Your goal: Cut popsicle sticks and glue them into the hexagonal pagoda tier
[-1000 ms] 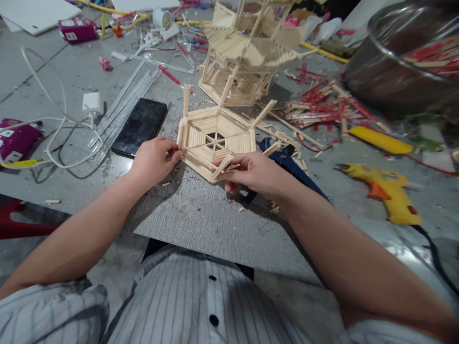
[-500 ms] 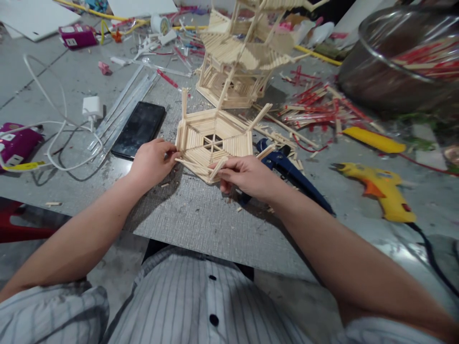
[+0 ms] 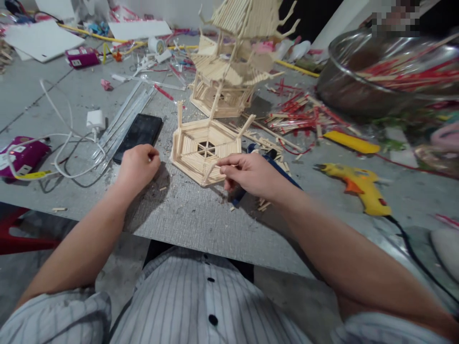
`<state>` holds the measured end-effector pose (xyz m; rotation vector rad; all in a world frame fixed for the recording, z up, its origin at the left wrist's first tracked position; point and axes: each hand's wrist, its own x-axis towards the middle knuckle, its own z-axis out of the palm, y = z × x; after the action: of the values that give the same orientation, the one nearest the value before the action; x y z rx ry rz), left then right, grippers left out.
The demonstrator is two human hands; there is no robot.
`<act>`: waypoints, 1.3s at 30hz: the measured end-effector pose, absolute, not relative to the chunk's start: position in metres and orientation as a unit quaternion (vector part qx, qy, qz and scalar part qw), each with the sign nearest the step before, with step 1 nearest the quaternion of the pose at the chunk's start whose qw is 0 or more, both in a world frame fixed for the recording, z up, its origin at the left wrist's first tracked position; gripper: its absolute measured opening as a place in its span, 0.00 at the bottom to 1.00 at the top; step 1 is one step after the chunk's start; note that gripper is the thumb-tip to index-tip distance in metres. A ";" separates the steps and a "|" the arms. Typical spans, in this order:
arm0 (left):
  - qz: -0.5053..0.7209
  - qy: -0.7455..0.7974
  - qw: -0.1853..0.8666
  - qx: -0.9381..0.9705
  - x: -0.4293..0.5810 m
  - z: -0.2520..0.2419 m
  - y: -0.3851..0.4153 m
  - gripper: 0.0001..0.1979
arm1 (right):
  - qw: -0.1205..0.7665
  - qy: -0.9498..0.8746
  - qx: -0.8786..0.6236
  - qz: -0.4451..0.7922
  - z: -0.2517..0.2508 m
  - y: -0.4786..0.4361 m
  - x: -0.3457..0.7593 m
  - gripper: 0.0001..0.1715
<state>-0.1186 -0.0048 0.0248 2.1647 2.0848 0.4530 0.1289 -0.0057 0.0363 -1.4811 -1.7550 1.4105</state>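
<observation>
Here the right hand (image 3: 251, 174) pinches the stick hexagon (image 3: 201, 143), left hand (image 3: 138, 165) curled empty; the steel bowl (image 3: 340, 95) holds red sticks (image 3: 405, 76).

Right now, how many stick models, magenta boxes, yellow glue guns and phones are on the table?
Stick models: 2 (hexagon, tower)
Magenta boxes: 2
Yellow glue gun: 1
Phone: 1
Total: 6

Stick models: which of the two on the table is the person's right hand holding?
The flat hexagonal piece nearest the person: the right hand pinches its front corner. The tall tower behind it stands untouched.
</observation>
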 end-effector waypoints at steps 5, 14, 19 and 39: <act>0.078 0.736 -0.112 0.663 -0.112 0.053 -0.030 0.16 | 0.276 -0.729 -0.511 0.362 0.054 -0.020 0.150 0.13; 0.284 0.310 -0.211 0.883 -0.008 0.073 -0.063 0.09 | 0.322 -0.784 -0.470 0.246 0.061 -0.049 0.186 0.16; 0.233 0.313 -0.213 0.896 0.032 0.064 -0.039 0.11 | 0.325 -0.793 -0.470 0.212 0.060 -0.050 0.204 0.16; 0.444 0.429 0.362 0.698 0.035 0.034 -0.013 0.12 | 0.155 -0.726 -0.661 0.109 0.036 -0.034 0.207 0.14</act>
<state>0.0346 -0.0127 0.0338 1.7983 1.1059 1.1434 0.2068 -0.0337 0.0361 -1.8945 -2.0790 0.3134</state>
